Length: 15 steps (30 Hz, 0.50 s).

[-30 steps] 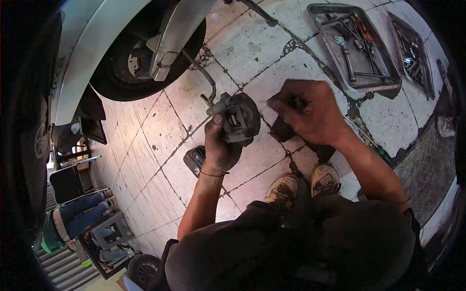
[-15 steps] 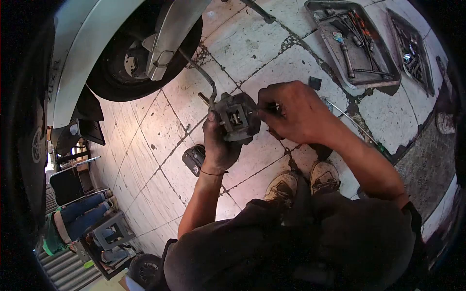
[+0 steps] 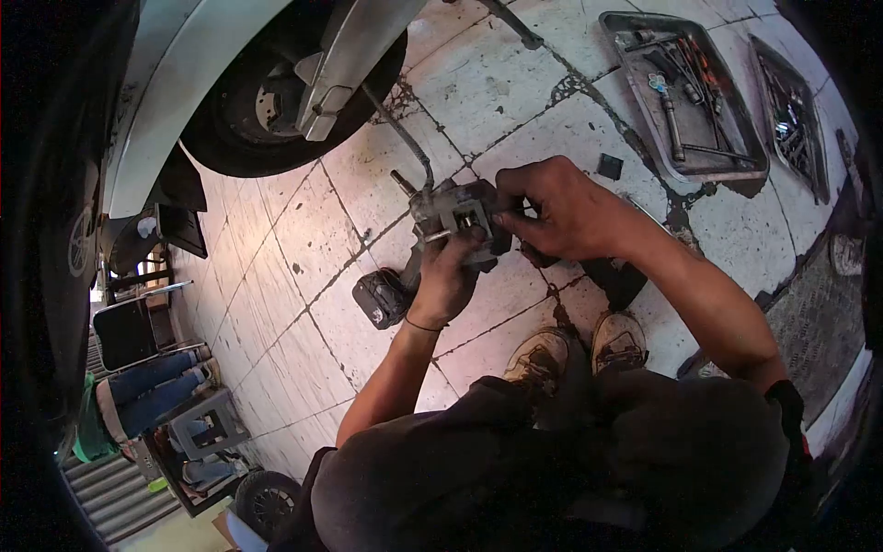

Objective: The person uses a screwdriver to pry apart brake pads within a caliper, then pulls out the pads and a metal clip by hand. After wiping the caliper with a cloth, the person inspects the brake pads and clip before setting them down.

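Observation:
A dark metal brake caliper [image 3: 460, 219] hangs over the tiled floor, with a hose [image 3: 402, 133] running from it up toward the wheel. My left hand [image 3: 448, 281] is wrapped round its lower side, thumb across the front by the central opening. At the caliper's right edge, my right hand [image 3: 561, 210] has its thumb and forefinger curled close together; whatever is between them is too small to make out. Below and left of the caliper, a black object with a white mark [image 3: 379, 300] lies on the floor.
A tray of tools [image 3: 644, 115] lies at upper right, a second tray [image 3: 791, 115] beyond it. The car's wheel [image 3: 248, 110] is at upper left. A small dark block [image 3: 610, 166] sits on the tiles. A seated person's legs [image 3: 156, 396] and a grey stool [image 3: 207, 425] show at lower left.
The view has shifted slightly. My left hand and the caliper have moved a little right, and my left thumb now lies across the caliper's front. My right hand stays close to its edge.

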Tool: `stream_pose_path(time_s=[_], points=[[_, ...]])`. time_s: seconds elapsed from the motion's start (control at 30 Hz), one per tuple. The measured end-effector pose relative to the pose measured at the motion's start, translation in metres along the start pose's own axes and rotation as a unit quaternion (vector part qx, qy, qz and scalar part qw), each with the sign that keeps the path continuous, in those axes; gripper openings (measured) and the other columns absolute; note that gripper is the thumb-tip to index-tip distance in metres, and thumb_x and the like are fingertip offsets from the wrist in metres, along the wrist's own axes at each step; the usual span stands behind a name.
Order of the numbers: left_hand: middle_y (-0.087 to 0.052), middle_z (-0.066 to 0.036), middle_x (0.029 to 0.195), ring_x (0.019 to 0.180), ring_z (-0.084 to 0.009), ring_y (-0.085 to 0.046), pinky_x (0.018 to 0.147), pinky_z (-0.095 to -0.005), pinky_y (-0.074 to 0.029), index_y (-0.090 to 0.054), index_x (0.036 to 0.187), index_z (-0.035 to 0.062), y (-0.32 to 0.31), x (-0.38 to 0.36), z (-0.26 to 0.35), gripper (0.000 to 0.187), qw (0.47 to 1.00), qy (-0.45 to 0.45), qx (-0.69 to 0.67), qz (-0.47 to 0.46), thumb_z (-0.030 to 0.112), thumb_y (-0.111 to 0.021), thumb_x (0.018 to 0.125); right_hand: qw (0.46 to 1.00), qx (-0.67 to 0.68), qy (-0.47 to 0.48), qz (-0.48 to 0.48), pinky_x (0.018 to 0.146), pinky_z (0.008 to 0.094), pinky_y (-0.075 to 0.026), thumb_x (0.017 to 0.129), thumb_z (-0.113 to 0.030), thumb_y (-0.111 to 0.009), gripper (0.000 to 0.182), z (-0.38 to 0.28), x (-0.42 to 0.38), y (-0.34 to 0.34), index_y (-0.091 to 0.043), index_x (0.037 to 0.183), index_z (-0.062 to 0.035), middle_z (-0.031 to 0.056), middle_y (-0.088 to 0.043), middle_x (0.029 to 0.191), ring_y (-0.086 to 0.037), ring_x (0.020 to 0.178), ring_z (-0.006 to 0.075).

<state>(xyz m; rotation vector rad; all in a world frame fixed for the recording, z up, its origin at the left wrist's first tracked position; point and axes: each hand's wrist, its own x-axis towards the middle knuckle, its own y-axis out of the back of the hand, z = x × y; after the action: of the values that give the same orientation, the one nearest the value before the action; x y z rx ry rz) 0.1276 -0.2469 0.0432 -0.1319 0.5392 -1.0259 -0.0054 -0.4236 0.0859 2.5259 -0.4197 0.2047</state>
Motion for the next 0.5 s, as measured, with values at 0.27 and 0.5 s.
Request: stream_pose_path(time_s=[0.27,0.5], points=[[-0.062,-0.007,0.107,0.087,-0.0167,-0.060,0.067,-0.0321,-0.047,-0.045,0.132,0.0087,-0.004,0.002,0.002,0.054,0.999,-0.016,-0.029,0.012,0.050,-0.036,0.100,0.982,0.136,-0.134,-0.009,0.063,0.0397,-0.049,0.083,-0.024,-0.072,0.030,0.012,-0.015,0.001,-0.059,0.090,0.0018,0.0198,-0.063,0.074,-0.063,0.068,0.0314],[-0.059,-0.011,0.118,0.098,-0.0181,-0.060,0.081,-0.0334,-0.050,-0.043,0.134,0.0028,0.027,0.003,-0.016,0.051,0.979,-0.036,0.192,0.063,0.042,-0.033,0.103,0.918,0.230,-0.323,0.032,0.081,0.0371,-0.048,0.077,-0.050,-0.079,0.066,0.041,-0.015,-0.033,-0.057,0.109,0.0032,0.0151,-0.063,0.097,-0.059,0.089,0.0235]])
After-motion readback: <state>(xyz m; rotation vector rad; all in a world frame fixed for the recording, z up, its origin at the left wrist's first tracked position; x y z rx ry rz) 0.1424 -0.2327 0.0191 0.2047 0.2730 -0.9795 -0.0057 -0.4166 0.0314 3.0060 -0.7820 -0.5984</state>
